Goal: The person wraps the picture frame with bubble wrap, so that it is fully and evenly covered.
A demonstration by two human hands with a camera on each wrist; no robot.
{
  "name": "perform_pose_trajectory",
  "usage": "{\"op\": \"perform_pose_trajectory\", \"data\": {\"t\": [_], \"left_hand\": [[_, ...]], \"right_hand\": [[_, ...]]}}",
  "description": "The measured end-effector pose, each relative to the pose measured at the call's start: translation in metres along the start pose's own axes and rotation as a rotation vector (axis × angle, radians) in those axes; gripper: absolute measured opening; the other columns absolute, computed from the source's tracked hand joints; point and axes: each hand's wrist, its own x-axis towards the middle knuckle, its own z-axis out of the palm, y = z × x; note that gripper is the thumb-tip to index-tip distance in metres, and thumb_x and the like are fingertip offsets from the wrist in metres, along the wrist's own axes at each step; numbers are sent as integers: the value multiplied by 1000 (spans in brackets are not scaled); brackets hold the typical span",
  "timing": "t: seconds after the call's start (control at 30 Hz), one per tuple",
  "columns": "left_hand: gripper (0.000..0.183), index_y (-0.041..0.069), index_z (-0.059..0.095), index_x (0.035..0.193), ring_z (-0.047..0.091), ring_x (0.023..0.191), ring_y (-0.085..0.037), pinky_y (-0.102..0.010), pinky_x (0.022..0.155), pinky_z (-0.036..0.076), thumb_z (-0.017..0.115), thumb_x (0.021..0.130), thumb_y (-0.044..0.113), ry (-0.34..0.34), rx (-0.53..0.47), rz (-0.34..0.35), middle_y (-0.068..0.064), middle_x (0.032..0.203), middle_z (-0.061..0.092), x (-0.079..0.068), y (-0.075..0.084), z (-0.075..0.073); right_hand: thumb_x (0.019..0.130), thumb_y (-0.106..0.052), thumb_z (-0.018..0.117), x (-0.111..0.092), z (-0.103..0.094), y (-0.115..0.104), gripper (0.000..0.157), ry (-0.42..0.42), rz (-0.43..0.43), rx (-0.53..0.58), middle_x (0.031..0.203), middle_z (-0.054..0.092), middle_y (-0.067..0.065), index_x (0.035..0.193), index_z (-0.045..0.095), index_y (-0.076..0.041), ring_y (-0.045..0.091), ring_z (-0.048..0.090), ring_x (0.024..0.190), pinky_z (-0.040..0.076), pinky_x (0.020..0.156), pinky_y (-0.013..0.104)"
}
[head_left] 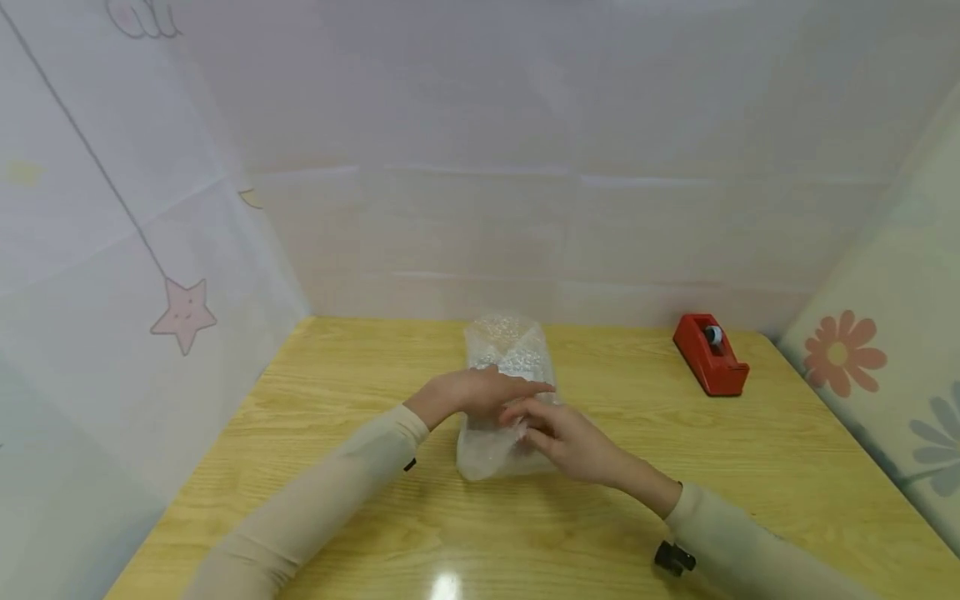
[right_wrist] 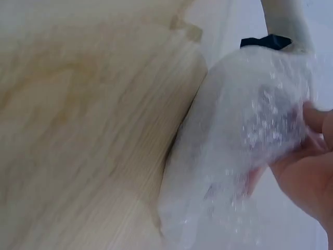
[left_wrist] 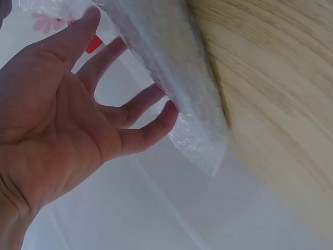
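Note:
A bundle of clear bubble wrap point(head_left: 491, 454) lies lengthwise on the wooden table; what it encloses is hidden by the layers. Over its middle stretches my left hand point(head_left: 480, 390), with fingers extended. The left wrist view shows the fingertips point(left_wrist: 169, 112) resting on the wrap, palm raised off it. From the right, my right hand point(head_left: 577, 446) pinches loose film at the bundle's near right part. In the right wrist view the thumb lies on the outside of the film and a finger shows through it. The two hands almost meet above the bundle.
A red tape dispenser point(head_left: 712, 358) with a roll in it stands at the table's back right. Behind the table hangs a pale sheet point(head_left: 480, 242), with printed cloth point(head_left: 183, 312) on the left side and a flowered one on the right. Dark bands sit at both wrists.

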Motion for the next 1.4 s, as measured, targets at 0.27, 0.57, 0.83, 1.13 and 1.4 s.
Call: {"op": "perform_pose_trajectory", "data": {"t": [0.27, 0.57, 0.83, 1.13, 1.4], "left_hand": [[49, 39, 44, 149, 38, 137, -47, -68, 103, 35, 54, 107, 16, 28, -122, -37, 12, 150, 49, -3, -7, 3], [48, 38, 33, 153, 55, 115, -30, -51, 92, 47, 51, 108, 37, 4, -150, 9, 7, 138, 58, -5, -13, -4], [50, 32, 27, 161, 43, 136, -35, -52, 97, 44, 33, 113, 20, -62, -467, 26, -4, 160, 37, -4, -30, -12], [52, 17, 29, 154, 53, 125, -21, -31, 89, 47, 39, 106, -1, -26, -765, 96, -10, 155, 42, 5, -76, -6], [70, 4, 53, 130, 52, 127, -21, -37, 101, 46, 39, 102, 67, 35, -860, 4, -9, 131, 56, -5, -88, -3]], "right_hand": [[95, 12, 62, -8, -13, 3, 38, -328, -105, -25, 112, 70, 3, 130, 64, -1, 15, 67, 105, 55, 89, 34], [106, 1, 51, 16, -18, -5, 22, -182, -201, -230, 112, 67, 1, 117, 67, -9, 14, 66, 95, 55, 78, 29], [109, -9, 48, 32, -12, 11, 16, 34, -8, -126, 89, 61, 9, 111, 63, -5, 19, 57, 68, 50, 61, 31], [108, -5, 49, 32, 0, 46, 17, 221, 81, -54, 75, 55, 6, 115, 64, -1, 11, 50, 50, 45, 44, 27], [103, 1, 54, 40, 2, 65, 15, 307, 98, -184, 89, 64, 5, 109, 67, -1, 11, 55, 64, 52, 59, 30]]}}
